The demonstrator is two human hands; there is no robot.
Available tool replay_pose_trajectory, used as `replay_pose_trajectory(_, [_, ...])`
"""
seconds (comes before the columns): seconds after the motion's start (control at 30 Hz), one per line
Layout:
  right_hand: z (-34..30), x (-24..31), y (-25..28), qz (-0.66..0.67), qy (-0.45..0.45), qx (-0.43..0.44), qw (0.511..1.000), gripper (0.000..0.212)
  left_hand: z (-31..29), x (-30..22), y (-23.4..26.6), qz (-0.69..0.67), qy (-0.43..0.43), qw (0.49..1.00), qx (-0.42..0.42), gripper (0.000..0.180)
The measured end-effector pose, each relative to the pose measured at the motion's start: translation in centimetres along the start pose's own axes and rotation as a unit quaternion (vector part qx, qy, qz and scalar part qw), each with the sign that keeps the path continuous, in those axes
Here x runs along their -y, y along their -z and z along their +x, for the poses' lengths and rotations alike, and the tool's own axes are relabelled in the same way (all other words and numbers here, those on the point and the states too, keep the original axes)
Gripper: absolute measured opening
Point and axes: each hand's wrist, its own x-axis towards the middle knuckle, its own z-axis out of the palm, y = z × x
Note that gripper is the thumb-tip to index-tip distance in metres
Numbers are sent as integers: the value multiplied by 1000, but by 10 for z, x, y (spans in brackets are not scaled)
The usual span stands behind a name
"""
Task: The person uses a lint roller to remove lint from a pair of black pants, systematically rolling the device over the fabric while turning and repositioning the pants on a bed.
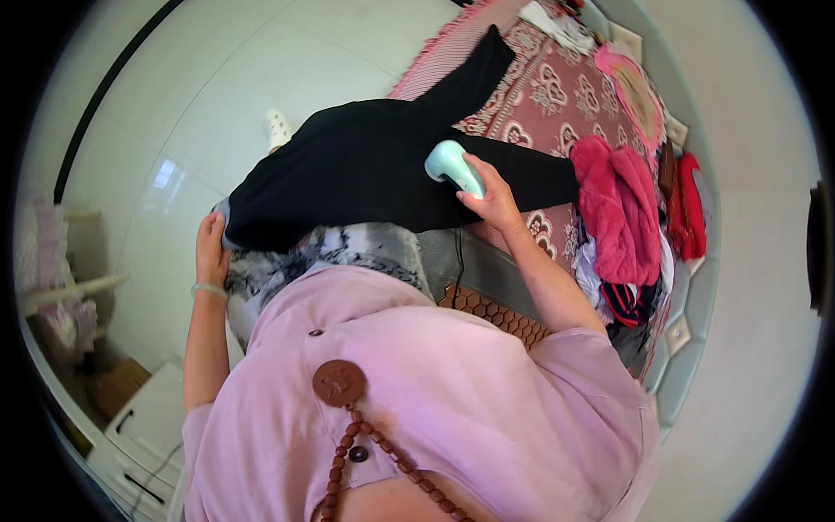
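Black trousers lie spread over my lap and the bed's edge, their two legs reaching out to the far right. At their left end, where a grey edge shows, my left hand is closed on the fabric. In my right hand is a mint-green fabric shaver, its rounded head pointing left. The shaver is over the trousers, near where the legs part; whether it touches the cloth I cannot tell. A black cord hangs down below the trousers.
A patterned red bedspread covers the bed at right. On it lie a pink fleece garment, other clothes and a red item by the padded headboard. A white cabinet stands at lower left; pale tiled floor extends beyond.
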Motion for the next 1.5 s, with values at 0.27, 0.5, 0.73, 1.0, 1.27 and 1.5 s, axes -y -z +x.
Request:
replay_pose_trajectory(0.27, [-2, -123, 70, -54, -124, -177, 975, 94, 38, -49, -32, 407, -235, 878, 86, 65])
replay_pose_trajectory(0.5, [47, -186, 68, 66, -131, -5, 989, 97, 31, -116, -112, 473, -87, 828, 288, 72])
replay_pose_trajectory(0.73, [38, -171, 86, -33, -127, 37, 991, 91, 4, -130, -93, 437, -95, 849, 281, 46])
replay_pose_trajectory(1.0, [47, -128, 201, -137, -22, -194, 971, 79, -28, -303, -165, 546, -384, 724, 173, 32])
replay_pose_trajectory(1.27, [-41, -47, 320, -261, 18, -368, 892, 78, -139, -345, -199, 543, -672, 488, 127, 41])
replay_pose_trajectory(1.5, [-194, -122, 196, -170, -199, -275, 925, 70, -159, -163, -170, 565, -494, 472, 462, 53])
